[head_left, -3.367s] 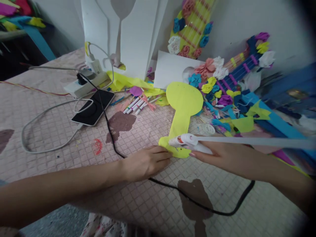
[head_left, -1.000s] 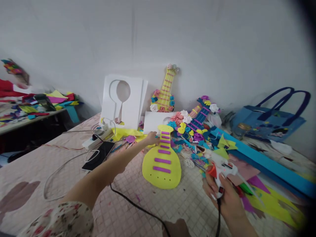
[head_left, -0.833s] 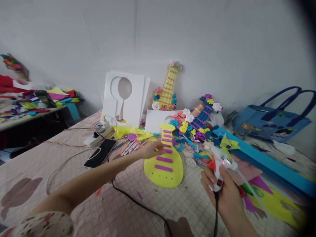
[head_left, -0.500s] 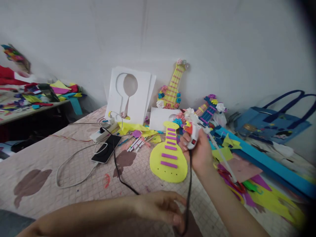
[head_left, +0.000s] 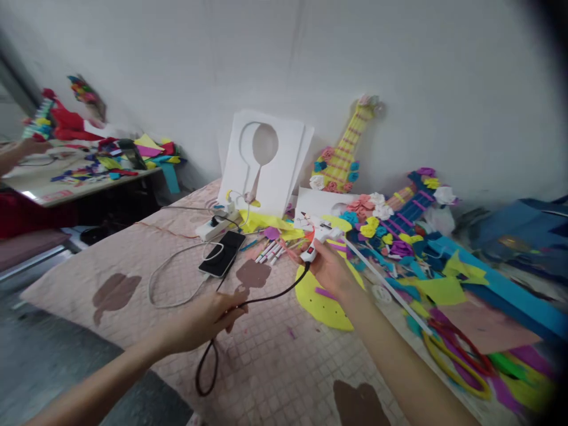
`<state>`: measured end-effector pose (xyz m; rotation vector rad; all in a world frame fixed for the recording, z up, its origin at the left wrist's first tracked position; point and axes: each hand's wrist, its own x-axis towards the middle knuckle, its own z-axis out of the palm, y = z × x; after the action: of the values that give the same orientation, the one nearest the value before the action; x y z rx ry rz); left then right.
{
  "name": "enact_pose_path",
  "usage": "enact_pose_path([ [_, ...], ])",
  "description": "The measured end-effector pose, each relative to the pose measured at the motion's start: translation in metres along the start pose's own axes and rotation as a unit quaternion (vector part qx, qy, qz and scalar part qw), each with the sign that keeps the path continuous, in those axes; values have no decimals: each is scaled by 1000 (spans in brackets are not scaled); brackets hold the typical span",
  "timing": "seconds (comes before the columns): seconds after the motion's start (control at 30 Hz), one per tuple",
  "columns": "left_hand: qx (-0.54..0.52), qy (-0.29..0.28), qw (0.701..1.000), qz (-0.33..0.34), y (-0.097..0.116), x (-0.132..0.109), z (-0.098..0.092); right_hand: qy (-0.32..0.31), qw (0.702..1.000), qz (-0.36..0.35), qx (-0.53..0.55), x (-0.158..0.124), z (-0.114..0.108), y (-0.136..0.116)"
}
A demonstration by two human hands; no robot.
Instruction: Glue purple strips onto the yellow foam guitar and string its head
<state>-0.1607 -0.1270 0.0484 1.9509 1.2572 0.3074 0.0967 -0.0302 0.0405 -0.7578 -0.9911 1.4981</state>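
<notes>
My right hand (head_left: 331, 269) is closed round a white hot glue gun (head_left: 320, 235) with a red switch, held above the yellow guitar cut-out (head_left: 322, 305). A long white glue stick (head_left: 384, 281) sticks out of the gun toward the lower right. My left hand (head_left: 222, 310) grips the gun's black cord (head_left: 279, 294), which runs between the two hands and hangs in a loop below the left one. Purple strips lie across the guitar cut-out, partly hidden behind my right hand and the gun.
A black phone (head_left: 222, 254) on a white cable lies by a white power strip (head_left: 217, 223). White cut-out boards (head_left: 284, 160) and a decorated yellow guitar (head_left: 350, 142) lean on the wall. Scissors (head_left: 459, 364) and foam scraps lie right. Another person's hand (head_left: 33, 147) is at the far-left table.
My left hand has moved left and up, drawing the cord sideways. My right hand has lowered the glue gun and tilted it. The view has turned left, bringing the other person's arm into sight.
</notes>
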Motion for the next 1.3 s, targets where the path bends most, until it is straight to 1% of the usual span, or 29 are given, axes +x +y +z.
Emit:
enact_pose_path([
  [0.07,78,15,997,6,-10,-1,2,-8,999,26,-28,0,10,20],
  [0.1,86,11,996,4,-14,-1,3,-13,998,35,-47,0,15,29],
  [0.17,44,5,999,5,-20,2,3,-21,995,41,-85,-2,25,44],
  [0.27,-61,7,997,42,-22,13,0,-18,991,23,-134,-2,36,60],
  [0.3,-82,22,995,58,-21,20,-1,-16,989,14,-148,-1,38,63],
  [0.33,-92,48,992,70,-20,27,0,-14,987,4,-162,-1,40,66],
  [0.37,-91,87,989,77,-19,36,2,-13,984,-7,-175,0,42,68],
  [0.43,-75,164,980,81,-15,56,10,-11,979,-30,-200,1,43,73],
  [0.5,-60,207,972,89,-11,77,20,-6,973,-50,-225,1,43,76],
  [0.57,-56,235,966,96,-9,94,29,4,966,-66,-249,0,41,77],
  [0.67,-62,238,966,81,-7,109,35,24,957,-78,-278,-7,36,72],
  [0.73,-62,239,967,64,-6,112,36,52,941,-109,-318,-16,30,64],
  [0.8,-62,243,967,51,-6,112,37,84,895,-191,-394,-27,24,54],
  [0.83,-67,240,967,46,-5,112,38,85,867,-236,-430,-33,21,48],
  [0.93,-106,227,967,54,-5,112,45,29,789,-352,-503,-44,13,37],
  [1.0,-118,232,963,70,-5,112,50,-10,749,-406,-524,-46,8,33],
  [1.03,-116,237,962,76,-6,112,52,-22,735,-422,-529,-45,6,32],
  [1.1,-106,239,961,85,-7,111,55,-35,725,-434,-534,-41,3,31],
  [1.17,-105,231,963,88,-8,110,58,-44,728,-429,-534,-37,3,30],
  [1.23,-110,227,965,78,-9,109,59,-49,737,-416,-531,-35,3,30],
  [1.3,-116,237,963,51,-10,106,60,-46,758,-388,-523,-38,2,29],
])
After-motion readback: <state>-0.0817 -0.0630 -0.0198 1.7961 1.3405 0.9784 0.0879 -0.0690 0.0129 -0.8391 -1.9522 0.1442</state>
